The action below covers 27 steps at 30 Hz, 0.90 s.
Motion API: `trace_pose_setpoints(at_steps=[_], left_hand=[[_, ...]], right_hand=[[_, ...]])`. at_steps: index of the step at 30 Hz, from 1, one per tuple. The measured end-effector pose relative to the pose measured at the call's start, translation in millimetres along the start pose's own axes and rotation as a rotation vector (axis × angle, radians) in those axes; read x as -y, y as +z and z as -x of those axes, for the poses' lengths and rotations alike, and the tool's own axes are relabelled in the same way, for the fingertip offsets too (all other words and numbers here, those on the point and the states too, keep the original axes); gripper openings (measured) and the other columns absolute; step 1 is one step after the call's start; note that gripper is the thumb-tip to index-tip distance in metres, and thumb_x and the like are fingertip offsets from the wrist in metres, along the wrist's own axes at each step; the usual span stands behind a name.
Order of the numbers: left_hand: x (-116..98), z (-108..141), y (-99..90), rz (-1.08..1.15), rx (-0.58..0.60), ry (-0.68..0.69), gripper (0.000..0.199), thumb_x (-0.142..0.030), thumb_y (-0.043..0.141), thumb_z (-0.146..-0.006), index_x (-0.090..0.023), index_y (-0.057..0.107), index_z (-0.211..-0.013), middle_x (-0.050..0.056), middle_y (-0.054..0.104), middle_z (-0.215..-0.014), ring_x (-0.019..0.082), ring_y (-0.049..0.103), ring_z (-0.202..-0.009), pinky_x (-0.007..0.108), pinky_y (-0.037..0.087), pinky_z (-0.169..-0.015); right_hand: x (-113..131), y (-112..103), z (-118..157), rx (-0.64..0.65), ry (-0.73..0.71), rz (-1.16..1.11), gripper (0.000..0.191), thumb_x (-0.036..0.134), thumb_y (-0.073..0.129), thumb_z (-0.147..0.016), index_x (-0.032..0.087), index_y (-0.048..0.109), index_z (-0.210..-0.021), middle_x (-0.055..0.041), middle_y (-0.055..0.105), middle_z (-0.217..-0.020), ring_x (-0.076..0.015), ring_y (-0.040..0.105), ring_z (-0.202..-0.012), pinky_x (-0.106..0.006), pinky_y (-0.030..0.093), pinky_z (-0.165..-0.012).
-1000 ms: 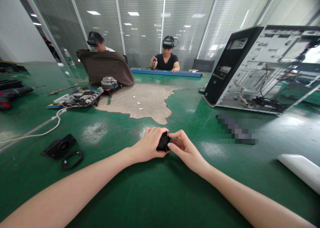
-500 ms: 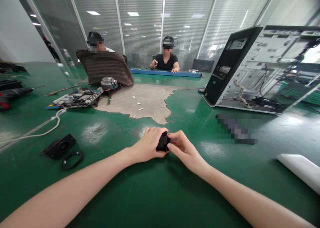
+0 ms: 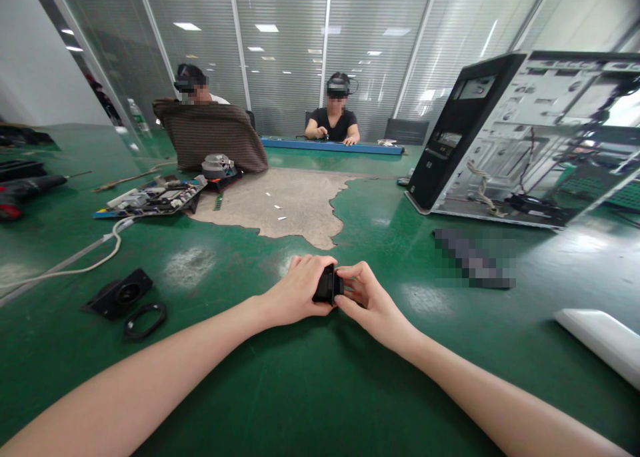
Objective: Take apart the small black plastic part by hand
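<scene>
Gripping a small black part (image 3: 325, 291) in the left hand (image 3: 293, 289), between curled fingers over the top and the thumb below, exactly as half a second ago. Keeping it at the same spot at the green table (image 3: 280, 390), just nearer than the torn beige patch (image 3: 300, 207); cannot tell whether resting on the surface or lifted off. Spreading the right hand (image 3: 369, 300) wider at the thumb and forefinger than before, with the thumb now lower, at the bottom of the part's flange, and more of a dark knob-like end exposed between. Cannot tell whether truly pinching there. Leaving unmoved, to the left, a black plate (image 3: 123, 293) just beside a black ring (image 3: 129, 327). Seeing, opposite, a person in black (image 3: 334, 120) with one hand lowered near a blue strip (image 3: 333, 147), instead of raised as a second ago.
</scene>
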State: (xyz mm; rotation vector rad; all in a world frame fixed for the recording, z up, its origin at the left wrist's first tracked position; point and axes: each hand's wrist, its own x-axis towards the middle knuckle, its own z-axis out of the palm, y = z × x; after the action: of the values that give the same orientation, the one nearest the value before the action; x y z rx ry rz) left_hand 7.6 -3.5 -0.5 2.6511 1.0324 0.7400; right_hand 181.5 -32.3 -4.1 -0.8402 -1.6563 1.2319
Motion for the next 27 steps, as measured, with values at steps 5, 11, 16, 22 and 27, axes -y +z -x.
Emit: trace_pose_setpoints(at_steps=[5, 11, 16, 22, 27], left_hand=[[-0.3, -0.3, 1.0, -0.006, -0.014, 0.002, 0.054, -0.029, 0.061, -0.069, -0.020, 0.032, -0.113, 0.007, 0.051, -0.107, 0.024, 0.048, -0.096, 0.038, 0.032, -0.083], [-0.2, -0.3, 1.5, -0.013, -0.019, 0.010, 0.054, -0.028, 0.062, -0.069, -0.020, 0.031, -0.113, 0.006, 0.051, -0.106, 0.023, 0.048, -0.094, 0.037, 0.032, -0.082], [0.4, -0.2, 1.0, -0.012, -0.011, 0.006, 0.054, -0.028, 0.062, -0.068, -0.020, 0.032, -0.113, 0.007, 0.051, -0.107, 0.024, 0.048, -0.095, 0.038, 0.032, -0.083], [0.2, -0.4, 1.0, -0.005, -0.006, -0.001, 0.056, -0.027, 0.062, -0.067, -0.021, 0.031, -0.113, 0.007, 0.051, -0.107, 0.024, 0.048, -0.096, 0.038, 0.031, -0.083], [0.0, -0.7, 1.7, -0.002, -0.010, -0.010, 0.055, -0.030, 0.062, -0.068, -0.021, 0.032, -0.113, 0.007, 0.051, -0.107, 0.025, 0.048, -0.096, 0.039, 0.032, -0.083]], right_hand=[[-2.3, 0.0, -0.6, -0.015, 0.026, 0.020, 0.013, 0.022, 0.052, -0.082, 0.023, 0.044, -0.092, -0.0017, 0.051, -0.098, -0.0148, 0.056, -0.096, -0.032, 0.050, -0.082], [-3.1, -1.5, -3.3, -0.029, 0.056, 0.037, 0.033, 0.023, 0.054, -0.080, 0.023, 0.041, -0.110, -0.0061, 0.051, -0.109, -0.0175, 0.054, -0.100, -0.037, 0.048, -0.086], [0.5, -1.6, -2.6, 0.004, 0.058, 0.008, 0.024, 0.022, 0.056, -0.078, 0.022, 0.044, -0.099, -0.0037, 0.054, -0.101, -0.0161, 0.057, -0.095, -0.036, 0.048, -0.087], [1.5, -0.6, -0.4, -0.009, 0.030, -0.005, 0.019, 0.020, 0.055, -0.078, 0.023, 0.043, -0.092, -0.0018, 0.052, -0.101, -0.0146, 0.056, -0.097, -0.033, 0.048, -0.086], [0.6, -0.9, -1.4, -0.039, 0.054, 0.023, 0.017, 0.024, 0.055, -0.079, 0.023, 0.044, -0.092, -0.0021, 0.053, -0.098, -0.0155, 0.057, -0.095, -0.033, 0.049, -0.083]])
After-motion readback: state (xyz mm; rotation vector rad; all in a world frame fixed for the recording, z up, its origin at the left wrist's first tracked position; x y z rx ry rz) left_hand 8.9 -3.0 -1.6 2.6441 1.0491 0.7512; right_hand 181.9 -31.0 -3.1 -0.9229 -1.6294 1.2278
